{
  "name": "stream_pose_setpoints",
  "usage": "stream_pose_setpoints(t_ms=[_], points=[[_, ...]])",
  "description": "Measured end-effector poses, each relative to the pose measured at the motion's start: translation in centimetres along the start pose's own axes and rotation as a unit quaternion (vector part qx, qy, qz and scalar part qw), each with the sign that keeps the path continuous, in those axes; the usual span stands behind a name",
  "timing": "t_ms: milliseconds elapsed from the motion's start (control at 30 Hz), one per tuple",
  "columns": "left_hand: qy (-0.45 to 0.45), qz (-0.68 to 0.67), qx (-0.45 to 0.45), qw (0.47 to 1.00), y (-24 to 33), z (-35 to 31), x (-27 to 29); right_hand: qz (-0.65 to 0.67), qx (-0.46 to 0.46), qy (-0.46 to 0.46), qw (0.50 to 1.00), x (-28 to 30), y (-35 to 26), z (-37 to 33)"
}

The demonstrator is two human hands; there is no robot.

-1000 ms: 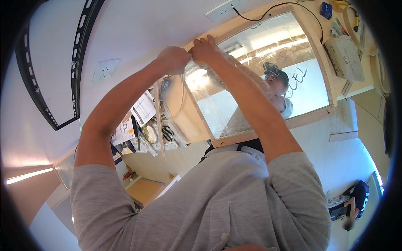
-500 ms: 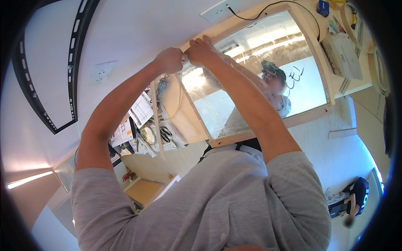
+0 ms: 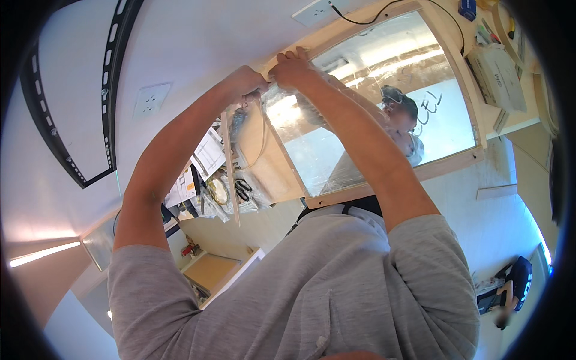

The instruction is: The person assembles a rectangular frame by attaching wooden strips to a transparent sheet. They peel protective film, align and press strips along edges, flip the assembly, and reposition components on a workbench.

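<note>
A mirror [image 3: 336, 144] in a pale wooden frame [image 3: 396, 177] lies before me, with wrinkled clear plastic film over its glass and dark handwriting on it. Both hands are at its far left corner. My left hand [image 3: 245, 83] is closed in a fist there, seemingly on the edge of the film. My right hand [image 3: 294, 71] is right beside it, its fingers bent and some raised over the frame's corner. Thumb and forefinger are drawn together next to the left fist; whatever is between them is hidden. My reflection shows in the glass.
Scissors [image 3: 243, 189], a tape roll [image 3: 217, 192] and papers [image 3: 208, 153] lie left of the frame. A white box [image 3: 497, 75] and a black cable [image 3: 360, 23] are at the far right. Wall sockets [image 3: 152, 100] and a black slotted bracket [image 3: 109, 78] are on the wall. Another person [image 3: 510, 291] is lower right.
The view has shifted slightly, so everything sits a little further right. My left fist has turned a little beside the corner; my right hand stays at the same spot.
</note>
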State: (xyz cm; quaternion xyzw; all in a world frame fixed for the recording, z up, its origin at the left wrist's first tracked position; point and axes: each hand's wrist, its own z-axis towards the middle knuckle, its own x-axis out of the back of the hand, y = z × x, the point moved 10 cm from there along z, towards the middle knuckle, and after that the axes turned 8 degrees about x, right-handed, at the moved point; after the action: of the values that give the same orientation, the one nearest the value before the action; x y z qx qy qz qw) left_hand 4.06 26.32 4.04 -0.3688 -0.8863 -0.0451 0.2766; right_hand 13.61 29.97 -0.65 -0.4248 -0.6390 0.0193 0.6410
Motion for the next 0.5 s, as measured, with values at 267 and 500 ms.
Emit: stream_pose_setpoints(t_ms=[267,500], points=[[0.186,0.567,-0.283,0.751,4.4,-3.6,-3.5,-0.002,0.005,0.078,0.997,0.2,0.0,-0.1],[0.116,-0.001,-0.071,0.991,0.9,-1.8,0.2,0.024,0.009,0.071,0.997,0.2,0.1,-0.2]])
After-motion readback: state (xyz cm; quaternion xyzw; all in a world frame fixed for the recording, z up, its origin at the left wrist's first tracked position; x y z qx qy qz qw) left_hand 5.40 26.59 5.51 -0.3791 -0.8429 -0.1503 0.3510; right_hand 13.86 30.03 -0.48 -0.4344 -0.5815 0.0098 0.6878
